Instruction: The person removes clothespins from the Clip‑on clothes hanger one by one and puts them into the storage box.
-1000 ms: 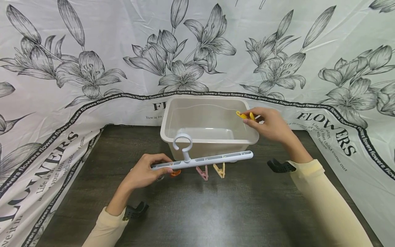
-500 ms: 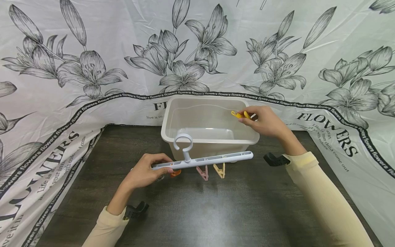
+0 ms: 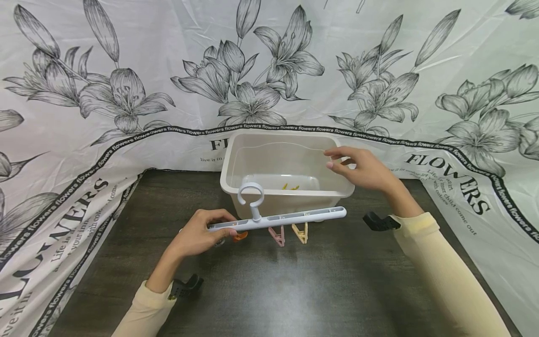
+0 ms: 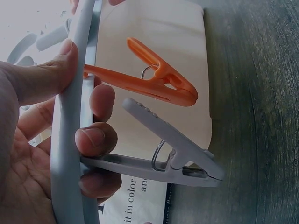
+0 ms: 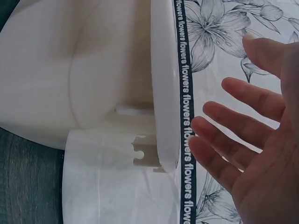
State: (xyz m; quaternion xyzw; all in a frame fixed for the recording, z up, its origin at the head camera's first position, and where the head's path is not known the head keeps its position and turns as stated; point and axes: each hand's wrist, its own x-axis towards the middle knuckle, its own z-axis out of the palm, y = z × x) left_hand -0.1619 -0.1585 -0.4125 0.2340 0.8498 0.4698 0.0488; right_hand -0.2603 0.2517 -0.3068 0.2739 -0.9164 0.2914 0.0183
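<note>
My left hand (image 3: 202,232) grips the left end of a light grey-blue clip hanger (image 3: 307,216), held tilted in front of the bin with its hook up. From its bar hang an orange clip (image 4: 175,94) and a grey clip (image 4: 184,176), both near my left fingers in the left wrist view. Further right on the bar are a pink clip (image 3: 281,242) and a pale yellow clip (image 3: 303,239). Over the bin's right rim, my right hand (image 3: 362,167) has its fingers apart and holds nothing. A yellow clip (image 3: 291,187) lies on the bin's floor, partly hidden by the front rim.
The beige plastic bin (image 3: 290,192) stands at the back of the dark wooden table (image 3: 269,290). Behind it and along both sides hangs a white cloth (image 3: 202,107) with flower drawings and lettering.
My right hand moved slightly left over the bin with the yellow clip, then let go of it; the clip now lies inside the bin. My left hand and the hanger have barely moved.
</note>
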